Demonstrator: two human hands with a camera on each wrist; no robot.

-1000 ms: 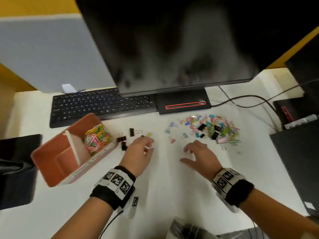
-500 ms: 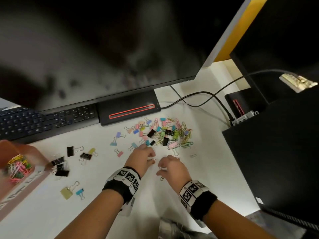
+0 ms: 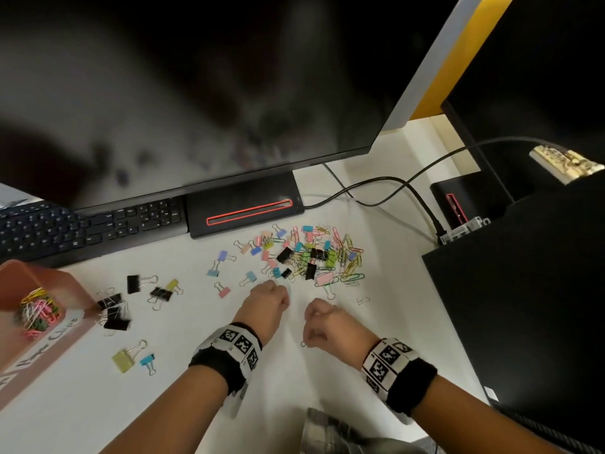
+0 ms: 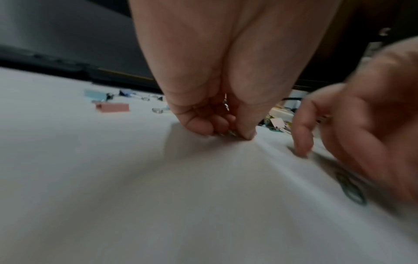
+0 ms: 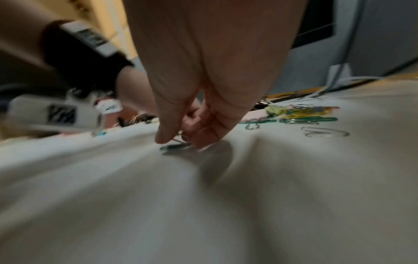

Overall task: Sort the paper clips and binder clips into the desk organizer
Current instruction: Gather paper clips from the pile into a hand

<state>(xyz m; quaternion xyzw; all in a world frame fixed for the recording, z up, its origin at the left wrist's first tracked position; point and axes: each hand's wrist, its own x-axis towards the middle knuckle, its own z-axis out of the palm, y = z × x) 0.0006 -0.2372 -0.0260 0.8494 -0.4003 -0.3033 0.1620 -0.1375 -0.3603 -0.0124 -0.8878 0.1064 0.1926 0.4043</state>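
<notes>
A heap of coloured paper clips and binder clips [image 3: 311, 253] lies in front of the monitor base. The pink desk organizer [image 3: 19, 280] stands at the far left, with paper clips [image 3: 37, 312] in one compartment. Just below the heap, my left hand [image 3: 284, 301] is curled with its fingertips on the table; in the left wrist view it [image 4: 235, 134] pinches a small metal paper clip [image 4: 226, 104] against the palm. My right hand [image 3: 309, 326] is beside it; its thumb and fingers [image 5: 178, 141] pinch a dark paper clip [image 5: 176, 146] lying on the table.
Black binder clips [image 3: 113, 311] lie beside the organizer, a yellow one [image 3: 123, 358] and a blue one [image 3: 147, 360] nearer me. A silver paper clip [image 3: 362, 300] lies alone to the right. Keyboard [image 3: 82, 227], monitor base [image 3: 245, 209], cables [image 3: 393, 185] and a black box [image 3: 523, 306] border the table.
The head view swung right. Both hands moved from the table's middle to the near edge of the heap and curled their fingers down onto clips.
</notes>
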